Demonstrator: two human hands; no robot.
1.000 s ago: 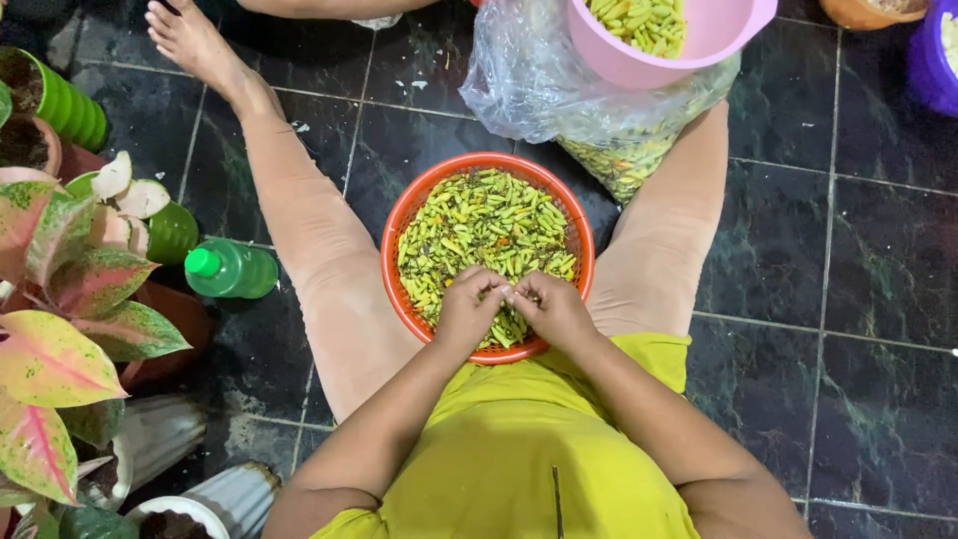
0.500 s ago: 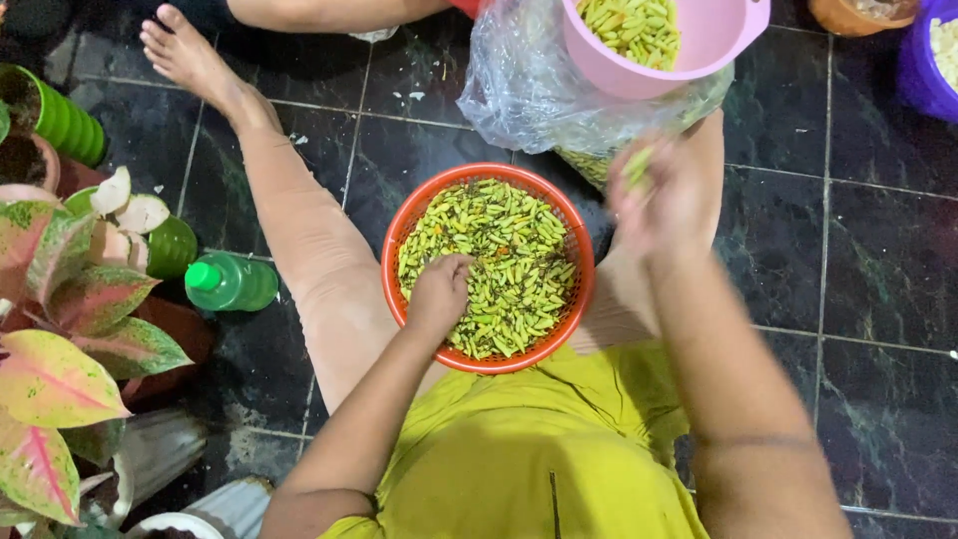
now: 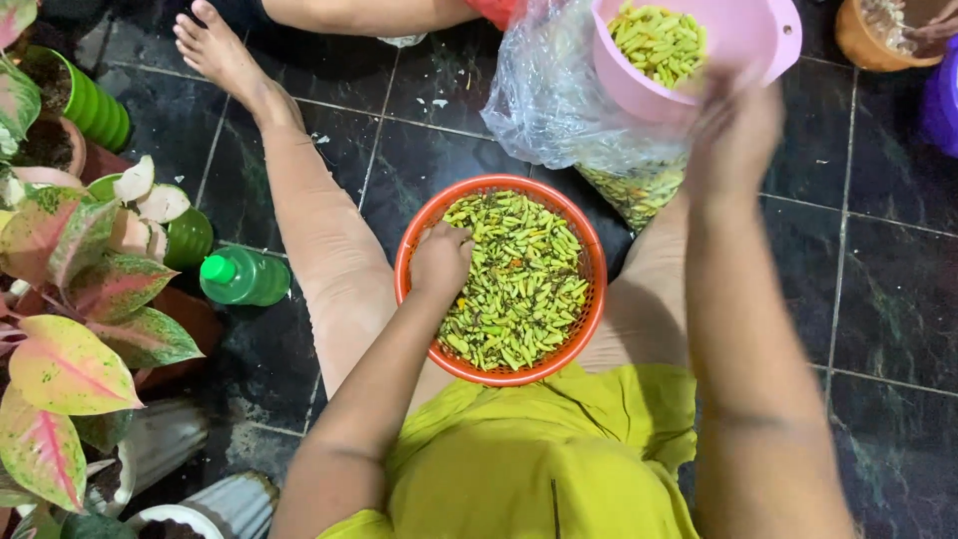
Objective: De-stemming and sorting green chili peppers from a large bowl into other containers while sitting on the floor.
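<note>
An orange basket (image 3: 589,258) full of small green chillies (image 3: 519,284) sits on the floor between my outstretched legs. My left hand (image 3: 439,262) rests curled on the chillies at the basket's left side, fingers closed among them. My right hand (image 3: 733,130) is raised and blurred at the near rim of a pink bowl (image 3: 743,45) that holds picked green chillies (image 3: 659,42). Whether that hand holds anything is hidden by the blur.
A clear plastic bag (image 3: 559,100) with more chillies lies under the pink bowl. A green bottle (image 3: 244,276) and potted plants with pink-green leaves (image 3: 75,299) stand left. Another person's leg (image 3: 369,14) crosses the top. A brown pot (image 3: 878,35) stands top right. Dark tiled floor.
My right hand left the orange basket and rose forward to the pink bowl. My left hand stayed on the chillies, shifting slightly to the left side.
</note>
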